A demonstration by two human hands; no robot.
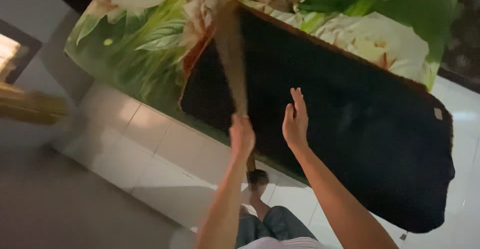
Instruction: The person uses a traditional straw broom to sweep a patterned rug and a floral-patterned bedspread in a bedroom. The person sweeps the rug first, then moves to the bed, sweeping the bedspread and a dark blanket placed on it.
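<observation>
We look down on a dark fluffy rug (350, 124) that lies spread over a bed covered by a floral sheet (135, 44) in green, cream and pink, and we take that rug as our landmark. Our left hand (242, 136) sits at the rug's near edge, its fingers (239, 127) wrapped tightly around a stick-like brush handle (234, 59), so they are pressed together in a closed grip on it. The handle runs up from that hand across the left part of the rug and is blurred, so we cannot tell what its far end looks like; its lower end pokes out just below the hand, off the rug's near edge. Our right hand (295, 121) is just to the right of the left one, over the rug's near edge, palm toward the dark pile, with the fingers (299, 101) held straight and close together, holding nothing; whether they touch the pile we cannot tell. Below the rug's near edge lies a white tiled floor (150, 149), and our bare foot (257, 199) and denim-clad leg (275, 226) show there. Far to the left of the rug, a blurred golden shape (30, 106) stands near the wall.
</observation>
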